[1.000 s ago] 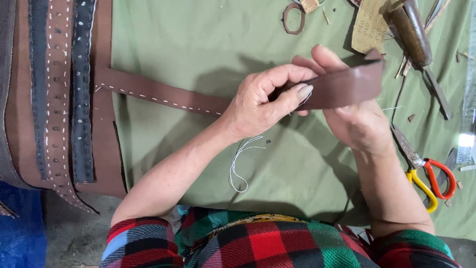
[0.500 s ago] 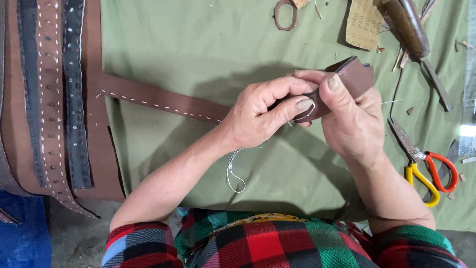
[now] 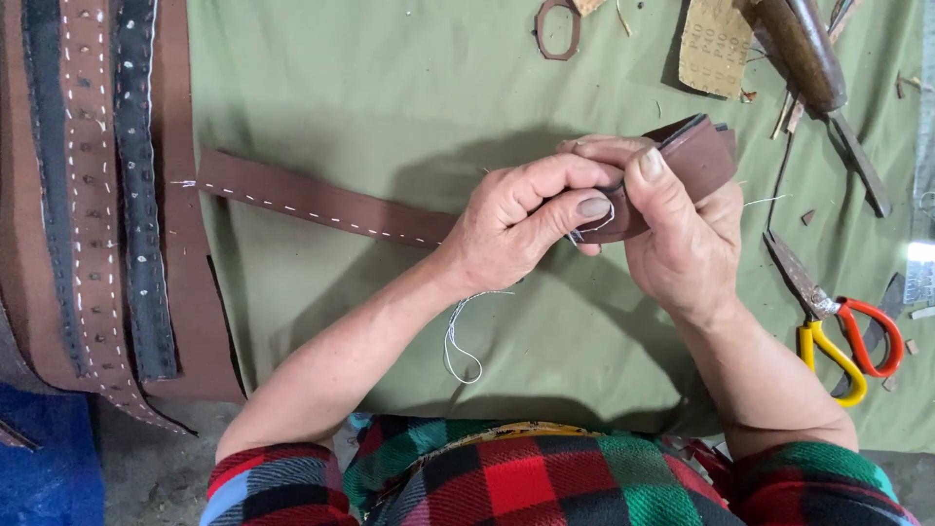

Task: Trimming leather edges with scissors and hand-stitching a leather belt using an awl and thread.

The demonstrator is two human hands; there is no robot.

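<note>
Both hands meet over the green cloth (image 3: pixel 370 97) at the right end of a brown leather strap (image 3: pixel 321 206), which runs from there leftward across the cloth, a row of white stitches along its length. The left hand (image 3: pixel 521 224) is curled shut on the strap's doubled end, thumb pressing the fold where a bit of white thread (image 3: pixel 463 336) comes out and trails down in a loose loop toward the plaid shirt (image 3: pixel 545 477). The right hand (image 3: pixel 682 244) clamps the same folded end from the other side, thumb on top, fingers under; whether a needle sits between the fingers I cannot tell. The strap looks like thick leather: light enough to lift with 2 fingers, stiff across its width but willing to bend lengthwise, and springy, so the fold would likely open if the pinch slackened. Its surface looks matte and grippy rather than slick, and not fragile, though the stitching and thread could snag. The firmest hold seems to be just where the hands are, flat faces pinched close to the fold, leaving the long tail resting on the cloth. Well to the left lie several other stitched straps (image 3: pixel 93 195), dark and brown. To the right, apart from the hands, lie scissors with red and yellow handles (image 3: pixel 838 326), and above them a wooden-handled tool (image 3: pixel 804 54)
</note>
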